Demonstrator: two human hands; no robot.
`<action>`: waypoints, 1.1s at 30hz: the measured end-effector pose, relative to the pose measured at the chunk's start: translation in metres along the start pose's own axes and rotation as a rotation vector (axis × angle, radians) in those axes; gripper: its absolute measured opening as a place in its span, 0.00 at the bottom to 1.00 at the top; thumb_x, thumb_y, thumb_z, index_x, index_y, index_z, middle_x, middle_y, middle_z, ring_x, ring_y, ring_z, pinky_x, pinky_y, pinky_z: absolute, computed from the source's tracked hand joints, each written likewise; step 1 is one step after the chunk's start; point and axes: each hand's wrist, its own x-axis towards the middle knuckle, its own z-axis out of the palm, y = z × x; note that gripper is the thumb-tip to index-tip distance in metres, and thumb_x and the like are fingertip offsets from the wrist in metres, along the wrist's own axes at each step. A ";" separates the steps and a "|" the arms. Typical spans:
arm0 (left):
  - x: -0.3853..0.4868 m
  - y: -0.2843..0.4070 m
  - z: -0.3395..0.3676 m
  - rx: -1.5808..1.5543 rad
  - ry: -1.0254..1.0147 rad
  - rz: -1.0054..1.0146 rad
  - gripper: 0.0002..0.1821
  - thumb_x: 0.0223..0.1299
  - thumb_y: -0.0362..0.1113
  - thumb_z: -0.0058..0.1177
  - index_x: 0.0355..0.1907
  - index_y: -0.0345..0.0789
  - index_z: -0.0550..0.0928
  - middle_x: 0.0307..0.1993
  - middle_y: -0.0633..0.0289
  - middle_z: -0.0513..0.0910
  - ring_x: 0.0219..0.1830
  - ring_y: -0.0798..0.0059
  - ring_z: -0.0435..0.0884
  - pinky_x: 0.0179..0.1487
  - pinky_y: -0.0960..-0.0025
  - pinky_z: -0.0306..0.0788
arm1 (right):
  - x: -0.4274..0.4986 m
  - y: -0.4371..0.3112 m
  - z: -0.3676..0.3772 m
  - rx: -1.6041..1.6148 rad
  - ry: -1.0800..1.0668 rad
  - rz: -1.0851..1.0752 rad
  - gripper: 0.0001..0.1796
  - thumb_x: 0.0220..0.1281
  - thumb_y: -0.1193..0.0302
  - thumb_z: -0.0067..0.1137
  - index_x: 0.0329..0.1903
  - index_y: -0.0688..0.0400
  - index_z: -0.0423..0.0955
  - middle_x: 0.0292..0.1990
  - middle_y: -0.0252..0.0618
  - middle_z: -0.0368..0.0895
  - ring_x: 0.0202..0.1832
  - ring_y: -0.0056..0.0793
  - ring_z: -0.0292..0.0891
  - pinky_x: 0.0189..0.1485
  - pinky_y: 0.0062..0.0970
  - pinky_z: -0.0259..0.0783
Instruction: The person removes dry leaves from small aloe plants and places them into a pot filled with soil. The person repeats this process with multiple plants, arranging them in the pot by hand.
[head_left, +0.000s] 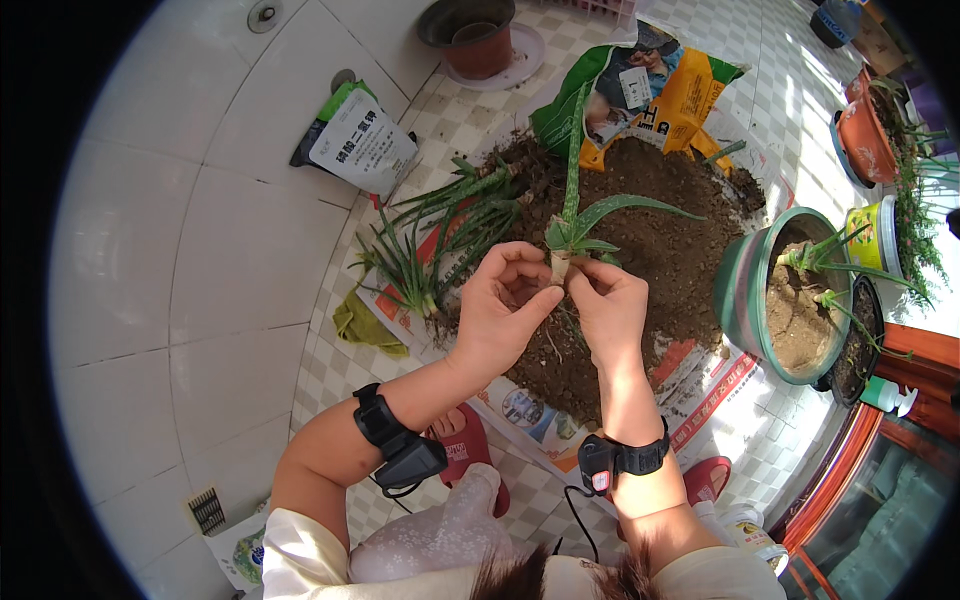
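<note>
Between my two hands an aloe plant (573, 217) stands upright, its spotted leaves spreading up and to the right. The fingers and thumb of my left hand (504, 304) meet the pale stem base from the left. From the right, my right hand (611, 304) pinches the same base. Thin roots (555, 341) dangle beneath, over a heap of brown soil (660, 247). Left of the heap lies a bunch of uprooted aloe plants (450, 232), roots towards the soil. A printed paper sheet (517, 405) lies under the soil.
A green pot (739, 292) with planted aloes stands at right. Behind the heap lies an opened soil bag (675, 90). A white pouch (364, 142) leans on the tiled wall (247, 247). A brown pot (480, 52) sits at the back, and a green cloth (367, 322) at left.
</note>
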 end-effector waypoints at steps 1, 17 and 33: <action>0.000 -0.001 -0.002 -0.007 -0.001 -0.041 0.23 0.64 0.25 0.64 0.58 0.32 0.71 0.44 0.61 0.84 0.47 0.78 0.82 0.54 0.73 0.76 | 0.001 0.002 0.000 0.000 -0.006 0.013 0.09 0.65 0.77 0.61 0.43 0.69 0.86 0.32 0.34 0.87 0.33 0.13 0.78 0.36 0.18 0.73; 0.003 -0.002 -0.008 -0.299 -0.120 -0.197 0.23 0.65 0.26 0.64 0.59 0.33 0.72 0.47 0.63 0.84 0.48 0.80 0.81 0.55 0.74 0.75 | 0.012 -0.016 -0.027 0.351 -0.275 0.109 0.14 0.68 0.70 0.63 0.48 0.69 0.85 0.41 0.39 0.89 0.44 0.19 0.81 0.50 0.24 0.74; -0.003 -0.002 -0.007 -0.010 -0.145 -0.051 0.25 0.64 0.28 0.66 0.61 0.33 0.72 0.49 0.60 0.83 0.49 0.78 0.81 0.54 0.72 0.75 | 0.001 -0.025 -0.024 0.354 -0.281 0.102 0.09 0.65 0.78 0.62 0.43 0.70 0.86 0.37 0.36 0.89 0.39 0.17 0.80 0.46 0.21 0.74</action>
